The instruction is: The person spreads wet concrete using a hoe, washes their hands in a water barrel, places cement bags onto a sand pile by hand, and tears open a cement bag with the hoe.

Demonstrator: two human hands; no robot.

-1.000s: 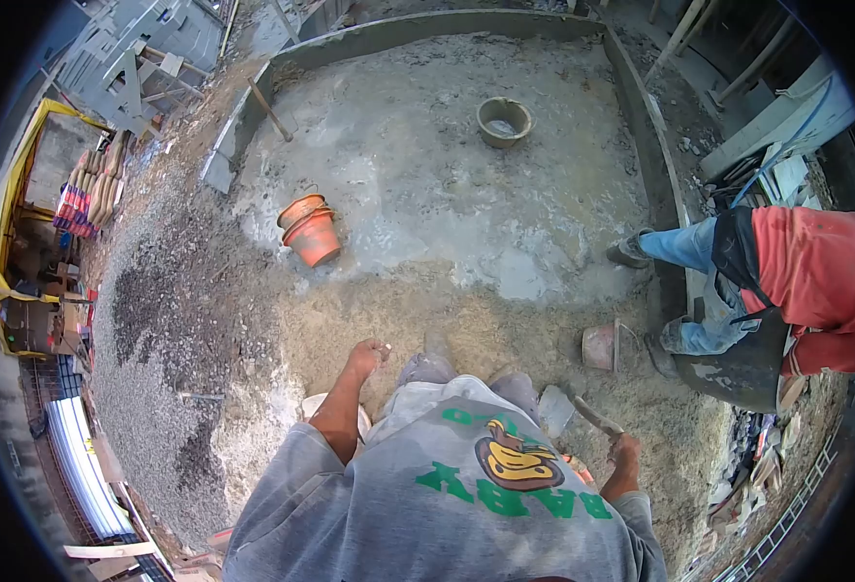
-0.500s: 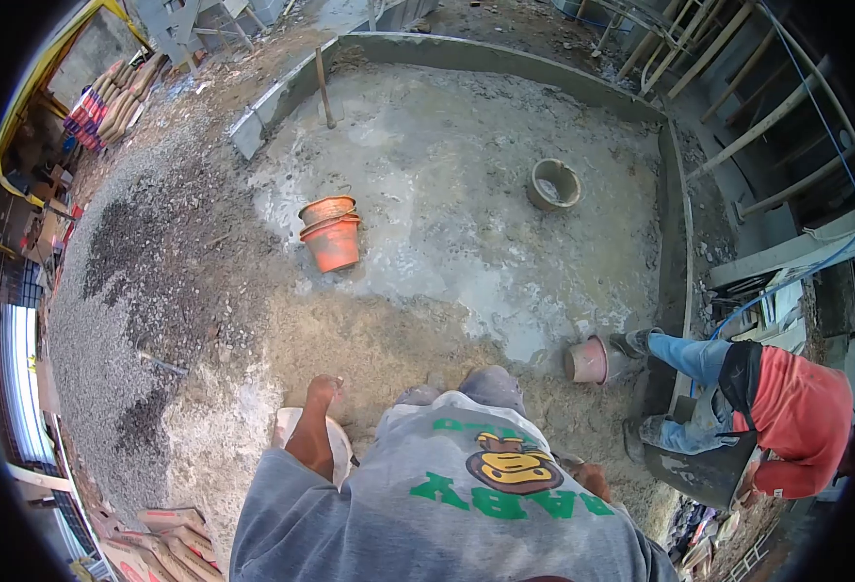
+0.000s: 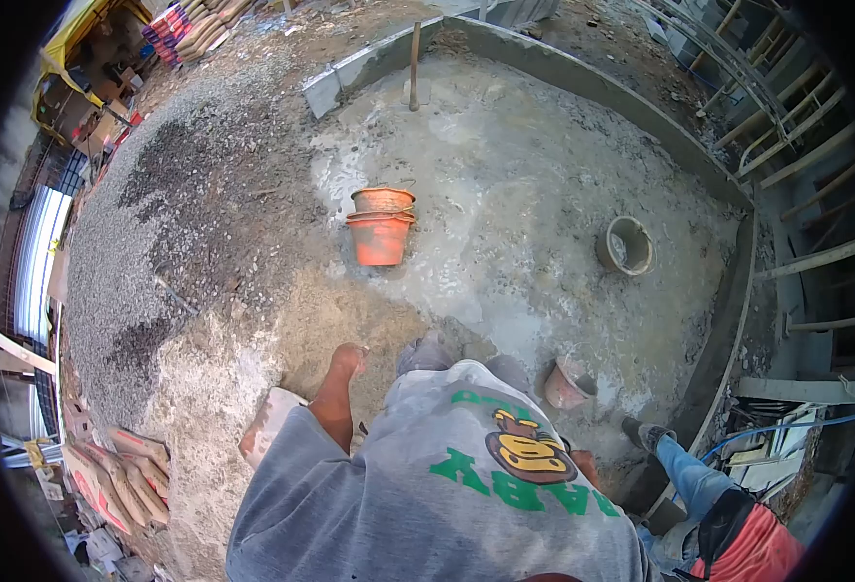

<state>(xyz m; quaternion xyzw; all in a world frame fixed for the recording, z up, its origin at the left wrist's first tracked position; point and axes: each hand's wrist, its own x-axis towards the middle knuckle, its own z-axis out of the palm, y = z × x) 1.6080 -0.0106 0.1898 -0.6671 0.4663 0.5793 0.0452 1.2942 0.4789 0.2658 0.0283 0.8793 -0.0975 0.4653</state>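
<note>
My left hand [image 3: 351, 359] reaches forward over the sandy ground, its fingers curled; what they hold, if anything, is hidden. A pale, stained container or bag [image 3: 268, 424] lies beside my left forearm. Only part of my right forearm [image 3: 584, 468] shows past my grey shirt [image 3: 418, 466], and the right hand's fingers are hidden. On the ground ahead and to the right, a pinkish bucket [image 3: 565, 386] leans over. Two nested orange buckets [image 3: 381, 239] stand farther ahead at the edge of the wet cement.
A grey bucket [image 3: 627, 246] sits on the wet cement [image 3: 505, 184], which a low block wall [image 3: 592, 89] borders. Gravel [image 3: 107, 310] spreads at left, near paper sacks [image 3: 122, 480]. A long-handled tool [image 3: 415, 68] stands upright at the back. A co-worker's leg [image 3: 689, 475] is at lower right.
My view has swung, so the buckets and wall appear farther right. The co-worker now shows at the lower right edge, and the dark tub beside them is out of sight.
</note>
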